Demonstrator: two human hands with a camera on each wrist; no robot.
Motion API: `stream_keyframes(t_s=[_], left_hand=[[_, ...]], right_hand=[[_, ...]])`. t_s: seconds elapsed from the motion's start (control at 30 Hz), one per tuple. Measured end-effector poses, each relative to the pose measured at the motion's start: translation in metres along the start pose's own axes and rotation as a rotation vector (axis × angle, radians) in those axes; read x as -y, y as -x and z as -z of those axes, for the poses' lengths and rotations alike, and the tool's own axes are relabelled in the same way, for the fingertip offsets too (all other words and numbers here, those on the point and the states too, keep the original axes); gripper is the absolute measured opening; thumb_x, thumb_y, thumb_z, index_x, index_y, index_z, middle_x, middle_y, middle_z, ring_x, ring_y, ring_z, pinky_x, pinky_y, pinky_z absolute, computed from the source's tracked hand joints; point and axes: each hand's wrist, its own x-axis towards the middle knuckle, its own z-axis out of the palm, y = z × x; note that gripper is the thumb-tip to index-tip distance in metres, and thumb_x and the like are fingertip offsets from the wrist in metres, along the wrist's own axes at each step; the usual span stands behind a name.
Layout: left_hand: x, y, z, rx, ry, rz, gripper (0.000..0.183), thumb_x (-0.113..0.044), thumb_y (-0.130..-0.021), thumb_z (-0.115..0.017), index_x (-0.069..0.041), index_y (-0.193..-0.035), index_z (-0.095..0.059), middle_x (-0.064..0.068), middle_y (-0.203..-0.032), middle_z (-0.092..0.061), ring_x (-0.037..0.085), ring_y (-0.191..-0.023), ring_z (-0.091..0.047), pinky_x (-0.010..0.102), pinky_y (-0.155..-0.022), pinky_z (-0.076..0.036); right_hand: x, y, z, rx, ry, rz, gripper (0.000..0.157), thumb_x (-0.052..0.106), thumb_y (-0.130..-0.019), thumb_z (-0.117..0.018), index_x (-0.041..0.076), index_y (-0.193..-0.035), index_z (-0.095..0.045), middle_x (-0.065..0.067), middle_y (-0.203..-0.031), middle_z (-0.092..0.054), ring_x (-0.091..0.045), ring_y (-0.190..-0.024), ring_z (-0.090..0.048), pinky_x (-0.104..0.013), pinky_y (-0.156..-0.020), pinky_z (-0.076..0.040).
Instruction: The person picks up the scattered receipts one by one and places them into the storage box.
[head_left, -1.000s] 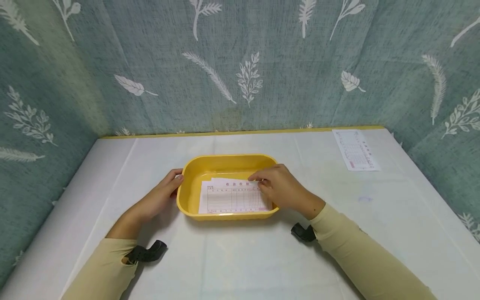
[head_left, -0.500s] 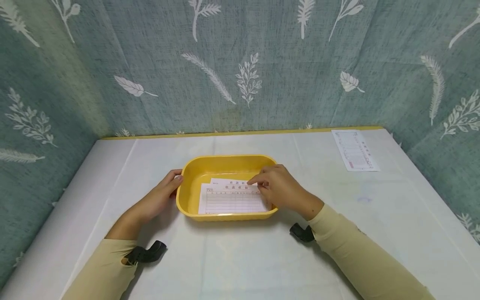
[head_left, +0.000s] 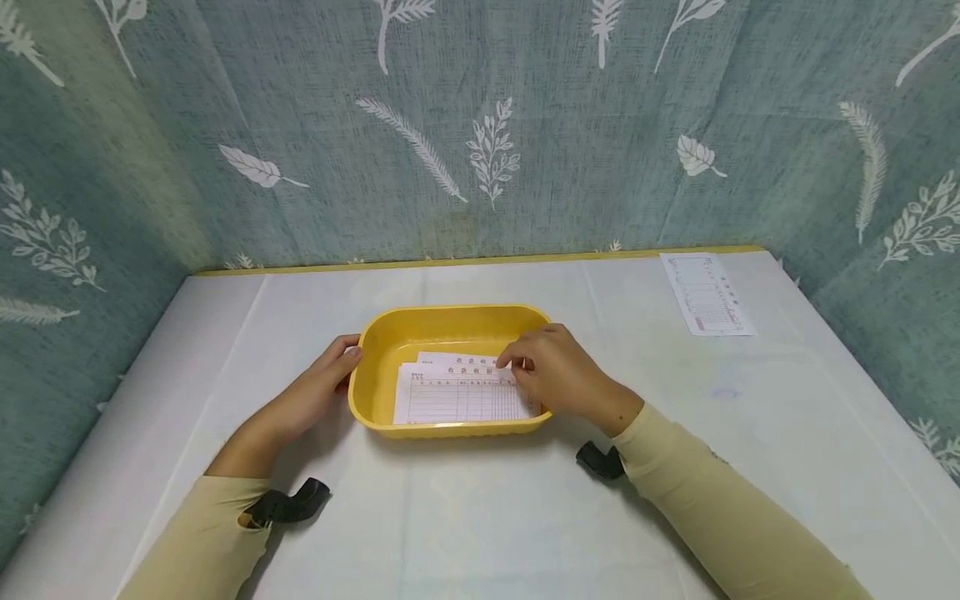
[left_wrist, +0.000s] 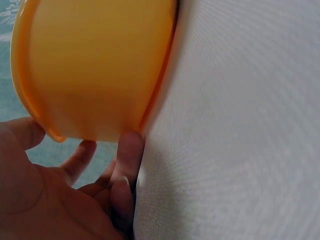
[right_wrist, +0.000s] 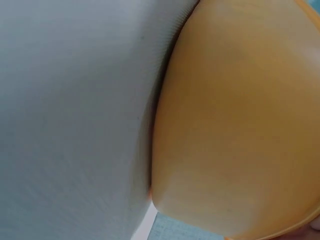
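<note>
I have room to pass over the near stretch of white cloth-covered worktop [head_left: 450, 517]; the yellow plastic tray's [head_left: 450, 431] raised walls bar my left hand [head_left: 318, 387] sideways, and leaf-patterned green fabric [head_left: 315, 100] blocks the far edge.

Just left of the right hand [head_left: 561, 372], the front slip [head_left: 442, 404] is headed 收款收据; the rear slip [head_left: 440, 359] shows 收款收. Beyond that hand, the far paper [head_left: 705, 296] bears print too small to read.

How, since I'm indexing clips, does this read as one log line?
left hand: touches yellow tray; right hand: at slips inside, grip unclear; another slip: on table, back right
</note>
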Motion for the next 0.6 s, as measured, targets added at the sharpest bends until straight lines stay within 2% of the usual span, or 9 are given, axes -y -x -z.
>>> stream_keyframes(t_s=[0.17,0.33,0.6], left_hand=[[0.0016,0.0004,-0.0003,0.01,0.007,0.003,0.057,-0.049,-0.108,-0.025,-0.012,-0.152,-0.027,0.016,-0.138,-0.048,0.027,-0.113,-0.047,0.038,-0.099,-0.035],[0.0012,0.0004,0.0005,0.004,-0.001,0.015,0.058,-0.051,-0.108,-0.025,-0.013,-0.152,-0.027,0.016,-0.138,-0.048,0.029,-0.115,-0.048,0.041,-0.101,-0.034],[-0.0025,0.0002,0.0033,0.013,-0.007,0.016,0.059,-0.052,-0.107,-0.025,-0.014,-0.152,-0.026,0.015,-0.136,-0.049,0.028,-0.113,-0.047,0.039,-0.1,-0.035]], right_hand=[[0.0017,-0.0001,-0.0022,0.039,0.086,-0.002,0.024,0.003,-0.09,-0.061,0.014,-0.104,-0.078,0.009,-0.072,-0.062,-0.011,-0.073,-0.052,-0.048,-0.112,-0.034],[0.0039,0.0009,-0.0031,0.037,0.148,-0.006,0.019,0.011,-0.093,-0.064,0.014,-0.105,-0.079,0.007,-0.085,-0.07,-0.014,-0.091,-0.059,-0.047,-0.115,-0.031],[0.0065,0.0004,0.0005,0.011,0.169,0.007,0.02,0.015,-0.095,-0.062,0.013,-0.107,-0.077,0.001,-0.1,-0.075,-0.019,-0.101,-0.065,-0.048,-0.113,-0.033]])
